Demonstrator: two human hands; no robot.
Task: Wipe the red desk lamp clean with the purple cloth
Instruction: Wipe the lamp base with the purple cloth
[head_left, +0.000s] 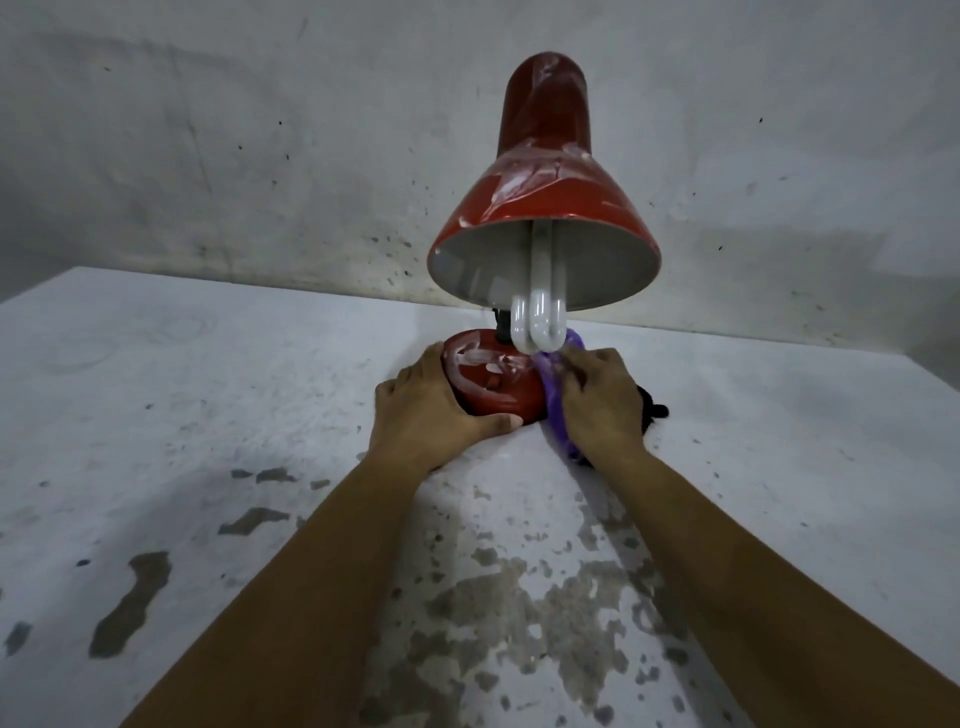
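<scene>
The red desk lamp stands near the back of a worn white table, its shade (545, 197) tilted toward me with a white U-shaped bulb (537, 319) hanging out. White smears streak the shade and the round red base (493, 384). My left hand (426, 410) grips the base's left and front rim, thumb along the bottom edge. My right hand (602, 397) presses the bunched purple cloth (553, 400) against the right side of the base. The lamp's neck is mostly hidden behind the bulb.
The white table (208, 415) has flaking paint with grey patches toward me. A stained grey wall (260, 156) rises right behind the lamp. A dark object (655, 410), perhaps the cord, pokes out behind my right hand.
</scene>
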